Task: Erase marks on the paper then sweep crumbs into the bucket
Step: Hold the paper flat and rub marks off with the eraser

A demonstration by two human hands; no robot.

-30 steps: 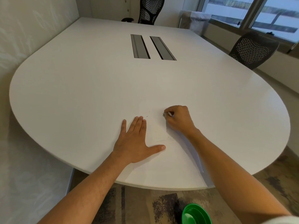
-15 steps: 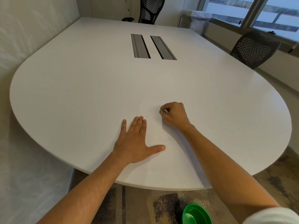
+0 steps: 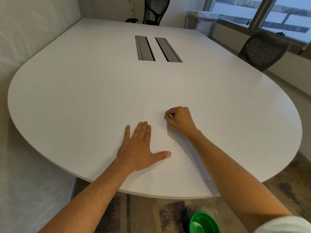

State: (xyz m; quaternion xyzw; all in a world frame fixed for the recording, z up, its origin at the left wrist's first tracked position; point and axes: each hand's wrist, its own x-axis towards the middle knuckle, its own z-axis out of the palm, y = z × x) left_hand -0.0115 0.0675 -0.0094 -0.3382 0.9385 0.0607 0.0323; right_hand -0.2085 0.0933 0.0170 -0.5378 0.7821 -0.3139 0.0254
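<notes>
On white sheet of paper (image 3: 170, 167): left hand (image 3: 140, 148) pressed flat, fingers straight. Right hand (image 3: 180, 121) curled, pinching small white eraser (image 3: 166, 116). No legible writing; green plastic bucket (image 3: 204, 222) below.

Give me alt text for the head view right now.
Right hand pinches a small eraser on white paper; left hand presses the sheet flat on a white table. A green bucket sits on the floor below.
</notes>
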